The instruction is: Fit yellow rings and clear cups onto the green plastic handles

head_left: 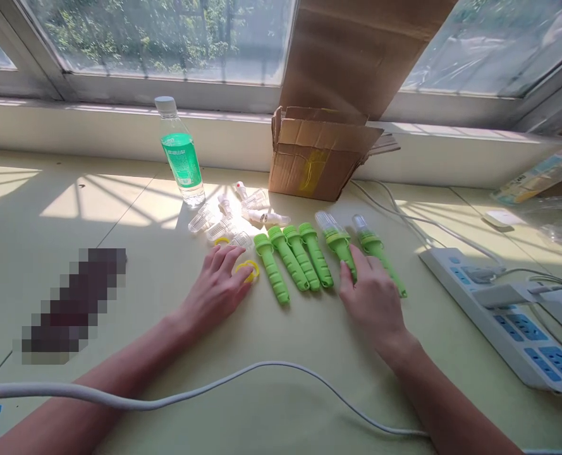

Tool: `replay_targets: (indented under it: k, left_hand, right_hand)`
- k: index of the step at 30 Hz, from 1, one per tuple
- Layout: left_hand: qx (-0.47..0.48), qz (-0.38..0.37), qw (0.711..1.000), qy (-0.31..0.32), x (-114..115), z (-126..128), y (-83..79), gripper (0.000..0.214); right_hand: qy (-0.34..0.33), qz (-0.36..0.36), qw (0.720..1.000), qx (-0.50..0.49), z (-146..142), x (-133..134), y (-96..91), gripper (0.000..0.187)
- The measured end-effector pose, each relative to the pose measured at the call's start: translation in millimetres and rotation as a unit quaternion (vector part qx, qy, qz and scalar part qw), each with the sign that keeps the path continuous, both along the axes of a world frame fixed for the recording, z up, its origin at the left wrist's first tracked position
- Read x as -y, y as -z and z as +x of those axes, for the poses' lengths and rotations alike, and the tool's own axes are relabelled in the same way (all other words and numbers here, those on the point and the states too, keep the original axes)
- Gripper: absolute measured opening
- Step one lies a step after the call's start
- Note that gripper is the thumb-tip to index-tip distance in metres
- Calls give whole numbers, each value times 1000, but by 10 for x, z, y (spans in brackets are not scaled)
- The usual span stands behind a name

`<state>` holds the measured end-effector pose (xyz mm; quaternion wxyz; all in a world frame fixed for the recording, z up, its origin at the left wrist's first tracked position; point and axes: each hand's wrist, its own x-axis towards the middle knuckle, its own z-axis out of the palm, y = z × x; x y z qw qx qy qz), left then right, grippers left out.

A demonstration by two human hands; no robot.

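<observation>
6 green handles point(287, 259), 2 yellow rings point(256, 272)

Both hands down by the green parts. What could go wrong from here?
1. The right hand lies across the two capped green pieces. A sideways sweep could roll them into the four uncapped green handles beside them and scatter the row.
2. The loose clear caps lie right by the water bottle. A reach there might knock it over onto them.
3. The white cable runs across the table in front of the person and could snag a wrist on a pull-back.
</observation>
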<state>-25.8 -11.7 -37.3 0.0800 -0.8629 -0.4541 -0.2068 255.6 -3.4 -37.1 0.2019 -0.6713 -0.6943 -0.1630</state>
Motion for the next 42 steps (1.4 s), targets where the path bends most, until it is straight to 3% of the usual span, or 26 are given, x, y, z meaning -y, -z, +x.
replay_targets:
  k: [12,15,18,22,31,34,42]
  left_hand:
    - [-11,37,999,27,-5,1,36,13]
    - [1,32,999,32,6,5,23,12]
    - [14,28,999,34,15,17,24,11]
    - [28,30,999,23,26,32,33,11]
    - [73,8,997,30,48,35,-4,15]
    - [82,11,996,33,59,38,-34,17]
    - [159,43,986,15,70,31,-43,23]
  right_hand:
    - [65,-31,990,119,-13,11,-28,29]
    - [37,31,993,112,-23,19,-59,30]
    - [-33,67,994,81,-66,44,-69,29]
    - [-76,-4,995,70,-122,71,-33,28]
    - [15,-100,990,101,-167,76,-26,40]
    - [17,-135,988,76,-174,64,-41,36]
    - [34,-144,989,-16,-94,-14,-38,31]
